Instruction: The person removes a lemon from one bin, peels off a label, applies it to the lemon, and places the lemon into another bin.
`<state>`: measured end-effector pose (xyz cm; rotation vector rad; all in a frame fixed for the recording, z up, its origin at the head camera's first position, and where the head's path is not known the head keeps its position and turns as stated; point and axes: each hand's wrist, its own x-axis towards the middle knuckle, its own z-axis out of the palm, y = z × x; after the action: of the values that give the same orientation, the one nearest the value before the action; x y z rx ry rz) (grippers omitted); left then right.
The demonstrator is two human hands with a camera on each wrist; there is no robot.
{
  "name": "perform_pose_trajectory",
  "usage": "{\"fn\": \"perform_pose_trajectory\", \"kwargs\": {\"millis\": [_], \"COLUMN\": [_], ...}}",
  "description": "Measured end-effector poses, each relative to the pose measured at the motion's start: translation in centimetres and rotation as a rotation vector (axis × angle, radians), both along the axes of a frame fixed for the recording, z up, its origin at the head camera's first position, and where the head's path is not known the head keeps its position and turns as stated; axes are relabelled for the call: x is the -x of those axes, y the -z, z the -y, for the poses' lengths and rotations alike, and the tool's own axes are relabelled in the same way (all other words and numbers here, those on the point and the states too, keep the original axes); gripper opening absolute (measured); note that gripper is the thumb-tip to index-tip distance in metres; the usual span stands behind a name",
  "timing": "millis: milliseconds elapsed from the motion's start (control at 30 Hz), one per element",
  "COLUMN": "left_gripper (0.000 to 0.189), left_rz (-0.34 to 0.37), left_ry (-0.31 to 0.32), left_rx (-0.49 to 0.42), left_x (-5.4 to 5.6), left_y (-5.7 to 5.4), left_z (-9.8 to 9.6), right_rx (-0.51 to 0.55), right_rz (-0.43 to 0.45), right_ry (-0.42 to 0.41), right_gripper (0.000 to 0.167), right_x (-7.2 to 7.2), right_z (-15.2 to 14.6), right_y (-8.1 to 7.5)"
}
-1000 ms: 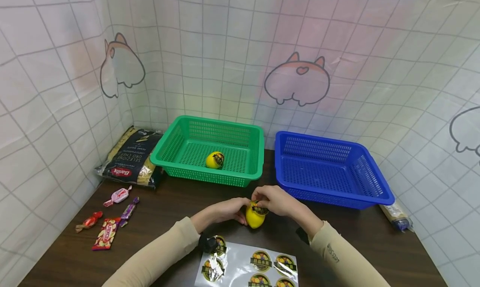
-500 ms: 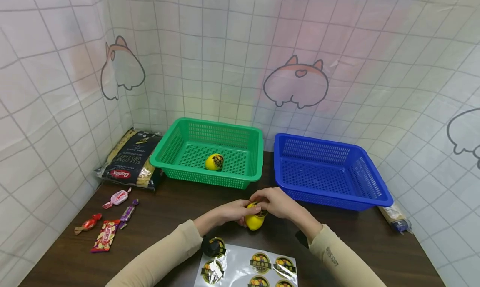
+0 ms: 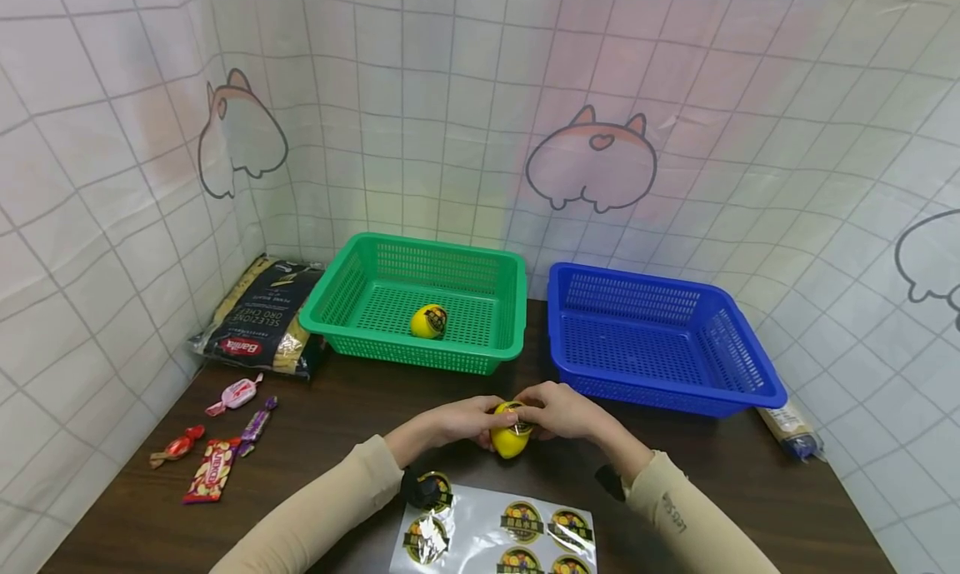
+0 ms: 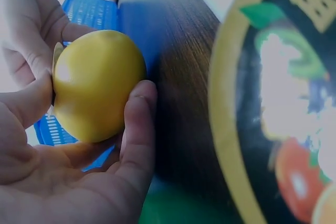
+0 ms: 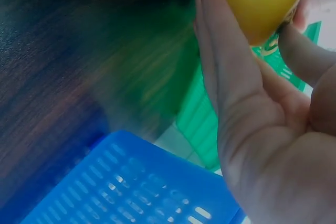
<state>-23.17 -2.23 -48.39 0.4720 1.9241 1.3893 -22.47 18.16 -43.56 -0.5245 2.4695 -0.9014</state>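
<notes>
Above the dark table, a yellow lemon (image 3: 509, 444) is held between both hands. My left hand (image 3: 462, 419) grips its left side; in the left wrist view the fingers (image 4: 139, 114) curl round the lemon (image 4: 100, 85) and the thumb presses a dark round sticker with a gold rim. One edge of that sticker (image 4: 56, 59) stands off the skin there. My right hand (image 3: 564, 409) holds the lemon's other side, its thumb at the sticker and its fingers (image 5: 226, 45) along the fruit in the right wrist view. Both hands partly cover the sticker.
A sheet of round stickers (image 3: 472, 520) lies in front. Behind stand a green basket (image 3: 420, 358) containing a stickered lemon (image 3: 428, 322) and a blue basket (image 3: 645, 395). At left are a pasta bag (image 3: 258, 316) and several wrapped sweets (image 3: 212, 471); another packet (image 3: 793, 431) lies at right.
My left thumb has moved from the lemon's side onto the sticker. My right hand has shifted slightly down and right, with its fingers lower round the lemon.
</notes>
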Motion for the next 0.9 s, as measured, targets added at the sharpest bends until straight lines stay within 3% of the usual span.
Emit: {"fn": "perform_pose_trajectory", "kwargs": {"millis": [233,500,900], "left_gripper": [0.039,0.045,0.046], "left_rz": [0.021,0.052,0.096], "left_ry": [0.02,0.048,0.083], "left_rx": [-0.044,-0.069,-0.104], "left_x": [-0.1,0.0,0.4], "left_y": [-0.2,-0.3,-0.2], "left_z": [0.2,0.5,1.0], "right_rx": [0.073,0.147,0.18], "right_rz": [0.092,0.144,0.095], "right_ry": [-0.069,-0.127,-0.128], "right_gripper": [0.031,0.04,0.044], "right_x": [0.1,0.0,-0.2], "right_z": [-0.7,-1.2,-1.8], "right_y": [-0.4,0.0,0.6]}}
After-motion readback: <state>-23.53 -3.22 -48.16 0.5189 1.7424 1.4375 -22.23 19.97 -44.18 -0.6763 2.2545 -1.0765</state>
